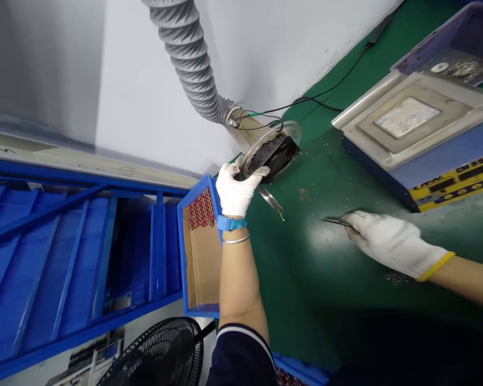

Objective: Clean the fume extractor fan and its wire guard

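My left hand (238,187), in a white glove with a blue wristband below it, is closed on the rim of a clear extractor hood (292,131). A square black fan (279,158) sits in the hood's mouth, and my thumb lies against its edge. Just below the thumb is a thin bundle of silvery strands (271,201); I cannot tell whether the hand touches it. My right hand (386,241), gloved in white with a yellow cuff, pinches dark tweezers (336,221) over the green bench top. Their tips point left.
A grey flexible duct (189,59) runs down to the hood beside a black cable (338,83). At right stands a blue solder pot (418,123) with a purple bin (459,48) behind. A blue tray (182,257) holds several red tubular parts; a black fan (161,354) stands below.
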`<state>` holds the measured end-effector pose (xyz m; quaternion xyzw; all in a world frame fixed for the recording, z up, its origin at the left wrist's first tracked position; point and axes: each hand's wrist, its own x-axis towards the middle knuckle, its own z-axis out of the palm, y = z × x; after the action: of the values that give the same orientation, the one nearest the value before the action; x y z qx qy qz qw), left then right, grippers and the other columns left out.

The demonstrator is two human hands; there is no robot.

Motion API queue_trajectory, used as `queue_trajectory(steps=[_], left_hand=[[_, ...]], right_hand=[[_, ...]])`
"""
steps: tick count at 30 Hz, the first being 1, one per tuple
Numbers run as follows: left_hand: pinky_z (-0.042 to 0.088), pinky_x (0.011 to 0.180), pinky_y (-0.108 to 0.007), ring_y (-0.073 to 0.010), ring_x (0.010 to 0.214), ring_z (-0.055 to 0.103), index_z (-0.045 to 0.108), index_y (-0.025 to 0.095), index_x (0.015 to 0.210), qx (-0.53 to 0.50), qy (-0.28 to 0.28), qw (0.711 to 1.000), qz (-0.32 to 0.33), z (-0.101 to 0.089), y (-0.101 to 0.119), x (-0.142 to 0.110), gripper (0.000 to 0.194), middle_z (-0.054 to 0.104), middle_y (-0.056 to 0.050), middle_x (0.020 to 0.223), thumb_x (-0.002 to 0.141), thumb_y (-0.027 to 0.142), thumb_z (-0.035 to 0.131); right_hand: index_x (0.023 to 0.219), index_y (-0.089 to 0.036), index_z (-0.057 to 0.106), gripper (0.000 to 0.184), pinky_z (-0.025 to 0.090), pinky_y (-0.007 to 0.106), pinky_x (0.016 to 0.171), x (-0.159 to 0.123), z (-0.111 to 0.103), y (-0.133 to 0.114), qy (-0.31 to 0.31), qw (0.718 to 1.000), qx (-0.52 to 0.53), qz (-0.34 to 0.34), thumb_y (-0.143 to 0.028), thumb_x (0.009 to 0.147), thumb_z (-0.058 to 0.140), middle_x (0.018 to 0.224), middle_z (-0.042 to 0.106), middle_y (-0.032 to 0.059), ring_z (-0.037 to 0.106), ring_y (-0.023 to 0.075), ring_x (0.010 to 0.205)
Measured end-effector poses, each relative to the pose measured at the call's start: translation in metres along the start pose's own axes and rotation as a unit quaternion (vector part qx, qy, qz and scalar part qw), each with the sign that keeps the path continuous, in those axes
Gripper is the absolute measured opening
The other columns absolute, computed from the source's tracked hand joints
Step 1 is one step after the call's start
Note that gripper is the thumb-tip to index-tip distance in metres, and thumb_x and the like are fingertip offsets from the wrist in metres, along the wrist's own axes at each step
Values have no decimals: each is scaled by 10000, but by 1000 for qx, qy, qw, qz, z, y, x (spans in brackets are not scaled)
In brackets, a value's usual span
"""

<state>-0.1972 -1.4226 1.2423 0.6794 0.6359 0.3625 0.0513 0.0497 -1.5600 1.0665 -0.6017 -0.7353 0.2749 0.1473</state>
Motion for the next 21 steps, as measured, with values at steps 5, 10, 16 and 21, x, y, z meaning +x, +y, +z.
queue_trajectory(steps=[5,10,16,21], left_hand=[[514,751,-308,-169,775,591,739,204,811,15,-31,999,-19,5,-3,-12,446,582,8,790,550,497,951],[533,816,-339,-183,813,633,754,217,867,-8,-30,999,-37,15,0,-18,448,617,2,843,566,492,941],[537,820,-358,-202,820,646,749,206,893,-6,-34,999,-18,18,-12,-11,458,628,-14,847,602,513,925],[527,820,-366,-213,823,629,779,203,953,51,-58,996,42,18,-18,-11,469,601,-28,848,658,546,902]], right_hand=[[1321,-169,683,482,493,473,888,6,13,-18,17,994,-55,-90,-392,920,536,1301,663,188,652,353,1116],[1514,-219,519,836,475,371,730,51,-18,-86,76,995,-6,-69,-620,802,696,1427,611,174,675,318,1038],[1229,-250,727,447,425,321,681,81,-44,-85,79,996,19,-37,-489,1016,415,1174,750,101,708,258,920],[1226,-234,712,530,543,402,795,112,-56,-58,201,961,174,70,-546,798,726,1018,769,68,715,284,927]])
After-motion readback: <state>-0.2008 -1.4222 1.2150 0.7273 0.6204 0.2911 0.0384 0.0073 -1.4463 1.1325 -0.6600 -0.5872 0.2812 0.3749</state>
